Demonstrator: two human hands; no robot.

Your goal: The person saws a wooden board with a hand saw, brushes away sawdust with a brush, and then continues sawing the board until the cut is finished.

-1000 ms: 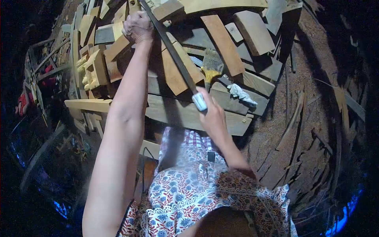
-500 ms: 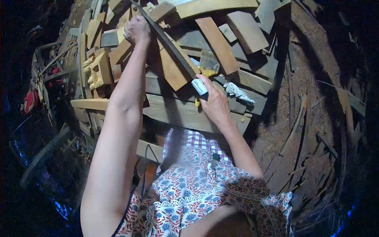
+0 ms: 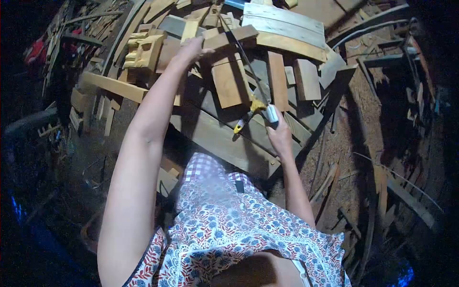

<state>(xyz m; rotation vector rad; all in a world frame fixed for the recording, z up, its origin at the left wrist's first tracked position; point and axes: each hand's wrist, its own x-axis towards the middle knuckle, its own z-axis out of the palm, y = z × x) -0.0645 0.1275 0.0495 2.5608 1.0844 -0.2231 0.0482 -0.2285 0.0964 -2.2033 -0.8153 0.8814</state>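
Right hand (image 3: 280, 136): fingers clamped on the long, thin, dark-bladed tool with a white handle (image 3: 272, 114); blade points from fingers toward 11 o'clock. Left hand (image 3: 192, 49): between 10 and 11 o'clock from right, beside brown rectangular wooden block (image 3: 232, 38); finger closure indeterminate. Yellow-handled flat brush (image 3: 257, 104): on plank counter (image 3: 217, 136)

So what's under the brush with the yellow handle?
Wooden boards show around and below the brush. The bit right underneath is covered by it, so I can't see what's there.
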